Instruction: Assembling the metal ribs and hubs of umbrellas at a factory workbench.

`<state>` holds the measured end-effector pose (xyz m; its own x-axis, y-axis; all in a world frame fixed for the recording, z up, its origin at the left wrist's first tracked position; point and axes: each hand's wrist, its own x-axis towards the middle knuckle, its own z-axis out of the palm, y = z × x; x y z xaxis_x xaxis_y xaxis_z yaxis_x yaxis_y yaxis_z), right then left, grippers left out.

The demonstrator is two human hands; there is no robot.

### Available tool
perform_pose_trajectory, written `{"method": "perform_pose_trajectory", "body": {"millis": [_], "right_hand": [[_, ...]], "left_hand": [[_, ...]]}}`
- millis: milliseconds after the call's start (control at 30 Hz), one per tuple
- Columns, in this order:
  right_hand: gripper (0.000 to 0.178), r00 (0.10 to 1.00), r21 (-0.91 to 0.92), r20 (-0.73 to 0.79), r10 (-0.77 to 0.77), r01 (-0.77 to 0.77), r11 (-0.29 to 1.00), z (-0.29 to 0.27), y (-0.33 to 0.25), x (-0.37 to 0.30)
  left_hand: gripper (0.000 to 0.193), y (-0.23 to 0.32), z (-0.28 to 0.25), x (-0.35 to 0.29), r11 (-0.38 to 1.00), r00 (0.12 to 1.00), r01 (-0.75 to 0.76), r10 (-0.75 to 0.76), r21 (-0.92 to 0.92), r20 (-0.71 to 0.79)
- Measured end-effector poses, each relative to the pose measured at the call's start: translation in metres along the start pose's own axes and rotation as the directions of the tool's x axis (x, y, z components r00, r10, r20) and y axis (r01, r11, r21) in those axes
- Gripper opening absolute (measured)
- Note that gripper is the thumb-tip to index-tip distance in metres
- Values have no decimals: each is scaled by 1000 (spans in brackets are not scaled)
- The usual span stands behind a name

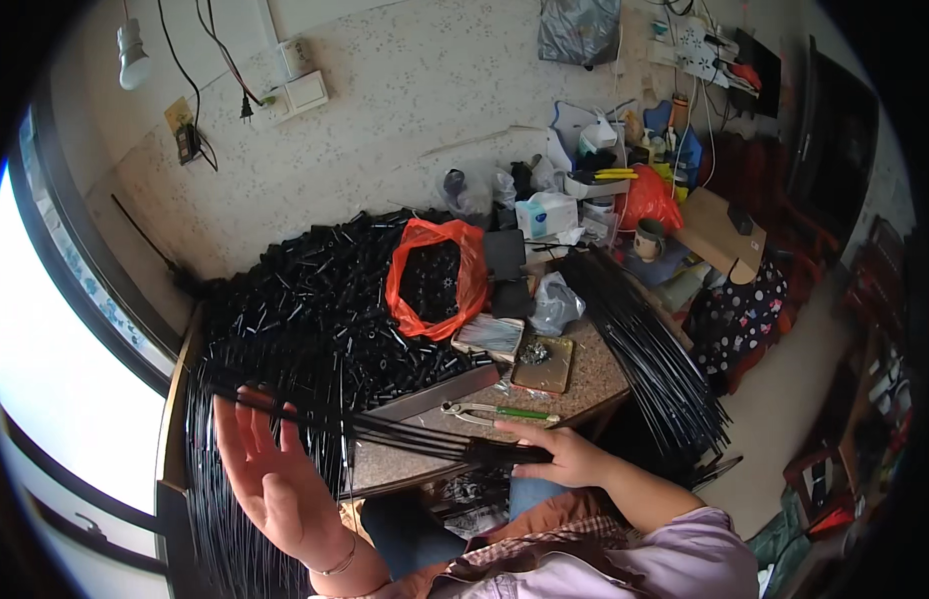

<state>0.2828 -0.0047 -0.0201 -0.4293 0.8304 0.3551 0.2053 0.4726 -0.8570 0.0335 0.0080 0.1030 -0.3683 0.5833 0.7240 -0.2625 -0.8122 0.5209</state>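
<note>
No words or numbers can be read. The small white box with a round blue mark (pixel 559 212), toward the back of the speckled brown table (pixel 596 367), and the small yellowish tag on the wall (pixel 176 114) show details too small to make out.

A bright window (pixel 70 339) flanks the patterned wall (pixel 405 95).
</note>
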Motion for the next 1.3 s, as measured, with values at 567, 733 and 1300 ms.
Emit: {"method": "perform_pose_trajectory", "body": {"millis": [567,733,1300], "right_hand": [[49,796,-783,-605,21,-599,169,-86,144,15],[68,890,-557,-428,156,-396,730,-62,185,63],[102,912,-236,-224,343,-392,889,-81,212,46]], "left_hand": [[33,-36,-90,-54,697,695,646,-706,312,137],[27,-43,-83,-54,682,631,539,-716,495,299],[47,-67,-271,-37,-595,921,-136,-370,792,-120]]}}
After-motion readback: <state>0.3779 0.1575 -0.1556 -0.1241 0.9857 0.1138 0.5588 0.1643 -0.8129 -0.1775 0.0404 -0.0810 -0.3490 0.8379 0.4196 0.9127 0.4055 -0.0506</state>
